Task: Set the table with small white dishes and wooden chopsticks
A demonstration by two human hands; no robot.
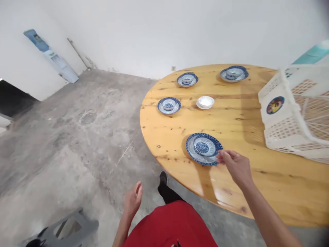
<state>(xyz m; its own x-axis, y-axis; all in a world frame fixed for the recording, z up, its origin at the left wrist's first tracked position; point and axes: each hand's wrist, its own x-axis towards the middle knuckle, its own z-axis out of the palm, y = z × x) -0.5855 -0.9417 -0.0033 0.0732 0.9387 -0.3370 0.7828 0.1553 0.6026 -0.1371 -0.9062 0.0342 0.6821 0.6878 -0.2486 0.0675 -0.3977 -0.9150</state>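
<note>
On a round wooden table (231, 178), my right hand (235, 165) pinches the right rim of a blue-and-white plate (192, 152) that carries a small matching bowl (205, 145). The plate lies near the table's front left edge. My left hand (133, 200) hangs loose beside me over the concrete floor, fingers apart and holding nothing.
Three more blue plate-and-bowl sets (169, 105) (187, 79) (234, 73) and a stack of small white dishes (205, 102) sit farther back. A white plastic crate (293, 113) stands at the table's right. A grey stool (69, 228) is at lower left on the floor.
</note>
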